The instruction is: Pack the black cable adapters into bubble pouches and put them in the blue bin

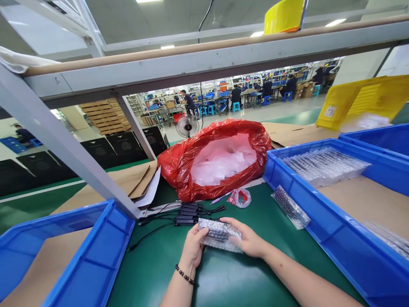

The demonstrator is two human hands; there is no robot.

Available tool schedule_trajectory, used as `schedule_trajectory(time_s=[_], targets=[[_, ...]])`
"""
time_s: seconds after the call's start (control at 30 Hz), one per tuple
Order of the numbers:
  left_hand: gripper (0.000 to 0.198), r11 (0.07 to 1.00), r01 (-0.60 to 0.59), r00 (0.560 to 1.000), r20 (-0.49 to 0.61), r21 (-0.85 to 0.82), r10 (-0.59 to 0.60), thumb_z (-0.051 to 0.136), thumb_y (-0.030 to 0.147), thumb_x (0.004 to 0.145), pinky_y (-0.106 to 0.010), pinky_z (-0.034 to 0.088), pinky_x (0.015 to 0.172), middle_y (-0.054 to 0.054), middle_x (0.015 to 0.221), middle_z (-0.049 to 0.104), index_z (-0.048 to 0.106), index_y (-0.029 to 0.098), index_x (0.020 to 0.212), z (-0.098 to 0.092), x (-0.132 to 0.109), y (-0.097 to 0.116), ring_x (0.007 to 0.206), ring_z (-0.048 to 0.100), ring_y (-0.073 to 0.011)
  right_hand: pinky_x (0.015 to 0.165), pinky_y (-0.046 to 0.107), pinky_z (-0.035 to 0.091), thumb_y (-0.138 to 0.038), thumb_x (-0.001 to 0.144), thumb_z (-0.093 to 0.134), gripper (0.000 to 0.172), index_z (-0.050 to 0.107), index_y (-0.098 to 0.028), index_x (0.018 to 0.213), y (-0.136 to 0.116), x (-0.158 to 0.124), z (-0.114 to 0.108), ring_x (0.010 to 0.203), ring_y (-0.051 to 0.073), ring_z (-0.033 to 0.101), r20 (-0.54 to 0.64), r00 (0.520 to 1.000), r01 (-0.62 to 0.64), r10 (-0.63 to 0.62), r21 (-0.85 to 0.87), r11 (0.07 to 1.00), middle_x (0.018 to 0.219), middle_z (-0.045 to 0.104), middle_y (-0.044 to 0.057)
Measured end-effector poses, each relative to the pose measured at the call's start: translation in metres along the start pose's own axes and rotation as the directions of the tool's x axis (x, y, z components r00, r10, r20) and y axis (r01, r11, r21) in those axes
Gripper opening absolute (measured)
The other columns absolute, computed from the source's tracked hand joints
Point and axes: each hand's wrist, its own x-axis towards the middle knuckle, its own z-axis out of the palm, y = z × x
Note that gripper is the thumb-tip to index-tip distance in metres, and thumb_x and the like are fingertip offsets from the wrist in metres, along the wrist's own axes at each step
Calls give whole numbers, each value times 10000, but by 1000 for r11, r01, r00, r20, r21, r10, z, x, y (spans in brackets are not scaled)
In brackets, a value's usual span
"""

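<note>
Between my two hands is a clear bubble wrap bag (pixel 220 234) with something dark inside it. My left hand (pixel 194 245) grips its left end, thumb on top. On the right end, my right hand (pixel 247 238) has its fingers behind the bag and its thumb hidden. Just beyond them lie several black cable adapters (pixel 188 215) with their leads spread on the green table (pixel 159 273). Another filled bubble wrap bag (pixel 290 207) leans by the right-hand blue bin.
A red plastic bag (pixel 179 179) full of clear pouches stands behind. A tape roll (pixel 241 198) and a pen (pixel 220 198) lie before it. Blue bins (pixel 322 213) flank the table; the right one holds rows of wrapped packs (pixel 322 164). A metal shelf frame (pixel 86 157) rises at left.
</note>
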Motion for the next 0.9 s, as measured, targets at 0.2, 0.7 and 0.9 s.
schedule_trajectory(time_s=[0.2,0.7,0.9], targets=[[212,998,32,999,29,52,-33,696,192,556,-219,407,578,-32,658,662,636,115,745,-2,-1,2,578,568,-125,880,342,423,-224,780,489,480,391,-156,1245,-1,0,-6,1015,200,534,88,996,7,-6,-13,1000,1174,535,99],[244,997,13,1000,4,-73,-13,734,214,551,-257,430,594,-39,688,649,604,121,734,3,-2,-6,595,569,-139,855,319,421,-254,734,573,548,421,-173,1254,-7,0,-11,985,196,537,167,986,-15,22,-43,999,1168,545,74],[297,996,62,998,27,-58,-61,754,215,530,-228,389,532,1,635,609,587,142,764,0,-3,2,531,537,-113,761,263,435,-244,741,557,399,516,-186,1133,-12,-2,-10,844,161,566,139,990,17,3,-146,989,1029,605,42]])
